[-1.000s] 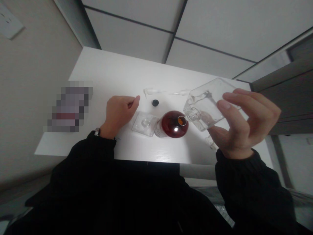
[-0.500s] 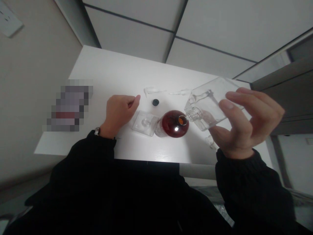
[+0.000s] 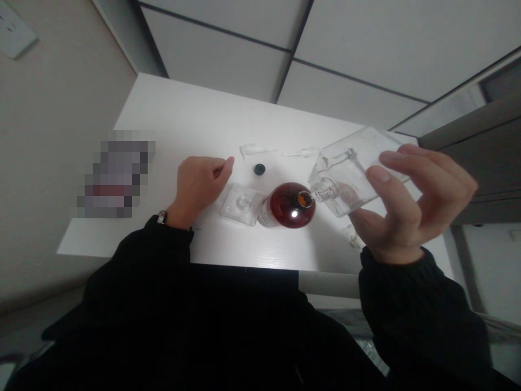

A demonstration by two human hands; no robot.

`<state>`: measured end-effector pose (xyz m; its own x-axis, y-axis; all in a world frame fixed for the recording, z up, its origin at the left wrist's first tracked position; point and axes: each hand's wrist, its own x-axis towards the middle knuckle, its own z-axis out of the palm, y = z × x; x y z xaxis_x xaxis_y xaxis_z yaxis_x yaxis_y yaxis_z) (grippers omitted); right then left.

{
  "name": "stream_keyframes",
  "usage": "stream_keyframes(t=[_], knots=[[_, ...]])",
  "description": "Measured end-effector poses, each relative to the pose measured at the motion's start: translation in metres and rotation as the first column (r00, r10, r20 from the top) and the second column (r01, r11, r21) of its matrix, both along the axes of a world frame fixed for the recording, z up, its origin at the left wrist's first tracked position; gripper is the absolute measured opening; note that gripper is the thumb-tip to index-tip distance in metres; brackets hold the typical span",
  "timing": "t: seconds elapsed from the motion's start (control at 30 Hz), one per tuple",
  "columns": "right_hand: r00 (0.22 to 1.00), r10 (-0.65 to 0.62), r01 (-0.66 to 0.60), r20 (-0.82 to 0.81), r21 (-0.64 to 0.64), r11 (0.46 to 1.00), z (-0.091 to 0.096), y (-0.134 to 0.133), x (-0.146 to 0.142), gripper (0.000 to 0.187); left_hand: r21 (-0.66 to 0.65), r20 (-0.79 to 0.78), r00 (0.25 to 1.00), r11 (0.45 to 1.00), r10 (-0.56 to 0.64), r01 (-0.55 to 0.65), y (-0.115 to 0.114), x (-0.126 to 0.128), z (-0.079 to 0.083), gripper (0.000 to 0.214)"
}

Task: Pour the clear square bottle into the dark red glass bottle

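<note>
Pale ceiling panels (image 3: 220,49) and a beige wall (image 3: 52,163) are framing our white counter (image 3: 183,108) as we look down on it. Working left to right, we are seeing a wall socket (image 3: 14,27) high up, then a pixelated object (image 3: 116,179) that we cannot make out. Our left hand (image 3: 199,187), wearing a wristwatch (image 3: 161,218), is resting on the counter in a narrow, curled grip around nothing visible. Just beside it, we are noticing a clear square glass piece (image 3: 240,203), a small black cap (image 3: 259,169) and clear plastic droppers (image 3: 254,149). A round dark red bottle (image 3: 288,205) is showing a pale label (image 3: 264,215), with no readable writing. Our right hand (image 3: 411,203) is gripping a tilted square glass bottle (image 3: 350,174) firmly, with its threaded neck (image 3: 323,190) right at the red bottle's mouth (image 3: 304,200). Keeping that wrist steady seems to us the careful way of working here. Another clear piece (image 3: 352,237) is lying below.
</note>
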<state>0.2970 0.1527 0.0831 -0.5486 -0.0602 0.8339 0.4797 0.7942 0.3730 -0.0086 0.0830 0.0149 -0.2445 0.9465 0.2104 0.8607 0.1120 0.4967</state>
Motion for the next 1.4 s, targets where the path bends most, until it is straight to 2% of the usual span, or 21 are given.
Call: stream_keyframes(t=[0.1,0.27,0.5,0.9,1.4], knots=[[1.000,-0.007,0.007,-0.001,0.003,1.000,0.0001,0.0002,0.0001,0.035,-0.009,0.002,1.000,1.000,0.005,-0.005,0.0002,0.0001,0.0007,0.056],[0.998,0.051,-0.052,0.041,0.028,0.998,0.0030,-0.0001,-0.0013,0.046,-0.007,0.015,1.000,1.000,0.006,-0.005,0.0004,0.0007,0.0026,0.056],[0.998,0.026,-0.024,0.056,-0.030,0.999,0.0041,-0.0039,0.0000,0.045,-0.006,0.012,1.000,1.000,0.001,0.000,0.0001,0.0005,0.0023,0.055],[0.995,0.065,-0.065,0.073,-0.005,0.998,0.0054,-0.0022,-0.0012,0.047,-0.010,-0.002,1.000,1.000,0.007,-0.007,0.0001,0.0004,0.0016,0.053],[0.999,-0.014,0.016,0.053,-0.053,0.998,0.0037,-0.0091,-0.0005,0.047,-0.003,-0.012,1.000,1.000,0.000,0.000,0.0005,0.0007,0.0014,0.055]])
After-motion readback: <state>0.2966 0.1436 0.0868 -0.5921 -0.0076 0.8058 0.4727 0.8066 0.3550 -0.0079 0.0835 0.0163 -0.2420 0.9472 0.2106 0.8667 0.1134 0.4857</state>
